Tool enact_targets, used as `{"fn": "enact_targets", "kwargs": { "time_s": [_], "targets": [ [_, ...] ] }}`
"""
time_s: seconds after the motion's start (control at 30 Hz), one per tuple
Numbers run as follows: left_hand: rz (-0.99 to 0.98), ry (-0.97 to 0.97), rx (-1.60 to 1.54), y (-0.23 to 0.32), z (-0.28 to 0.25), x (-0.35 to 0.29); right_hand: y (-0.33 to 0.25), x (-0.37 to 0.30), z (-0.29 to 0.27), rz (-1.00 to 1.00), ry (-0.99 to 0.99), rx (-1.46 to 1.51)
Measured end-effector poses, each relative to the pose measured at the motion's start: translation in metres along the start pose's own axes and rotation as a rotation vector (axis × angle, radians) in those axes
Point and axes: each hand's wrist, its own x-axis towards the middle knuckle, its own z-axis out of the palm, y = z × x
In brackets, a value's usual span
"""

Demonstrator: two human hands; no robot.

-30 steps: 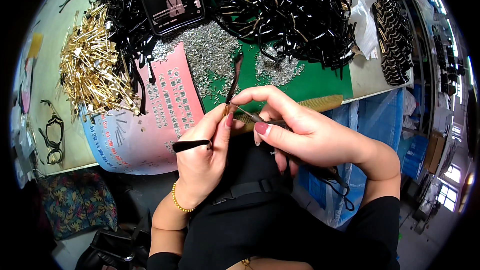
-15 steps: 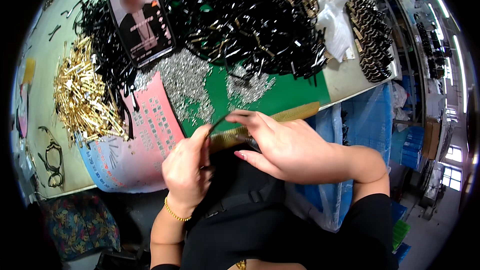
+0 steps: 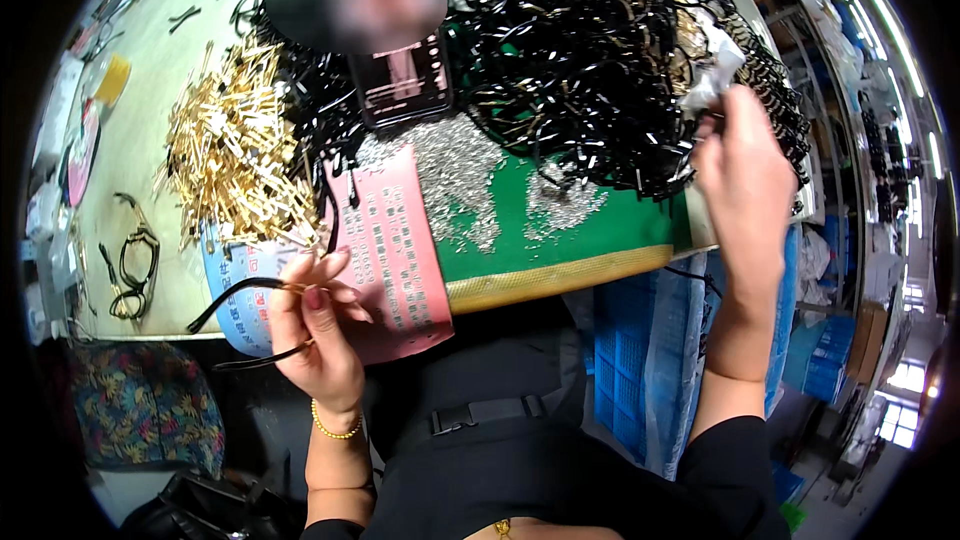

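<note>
The left hand (image 3: pixel 325 350) pinches 2 slim curved black eyeglass temples (image 3: pixel 240 286) above the pale tabletop (image 3: pixel 170 285), seemingly leaving their tips free; I cannot tell whether the right hand (image 3: pixel 745 185), blurred beside the glossy black temple heap (image 3: pixel 580 70), grips anything.

You are finding bare green mat (image 3: pixel 510 220) between the large silver heap (image 3: pixel 455 175) and the small one (image 3: pixel 562 202), and along the yellow strip (image 3: pixel 560 278). Beyond, the black pile (image 3: pixel 580 70) and phone (image 3: pixel 405 90) are blocking you. Your right grip (image 3: pixel 745 180) is hovering by the pile's edge, where white wrapping (image 3: pixel 718 68) is crowding it. Curved black pieces (image 3: pixel 235 292) are jutting leftward from your left grip (image 3: pixel 322 340). Desk (image 3: pixel 178 260) is lying open between gold pile (image 3: pixel 235 155) and eyeglass frame (image 3: pixel 148 270).
</note>
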Motion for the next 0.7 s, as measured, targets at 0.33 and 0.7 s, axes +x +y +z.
{"fn": "enact_targets", "kwargs": {
  "time_s": [0.33,0.7],
  "targets": [
    [0.001,-0.086,-0.059,0.015,0.016,0.015,-0.129,-0.074,0.01,-0.678,-0.368,0.879],
    [-0.009,-0.327,0.161,0.003,0.026,0.031,-0.079,-0.065,0.001,-0.494,-0.573,0.379]
  ]
}}
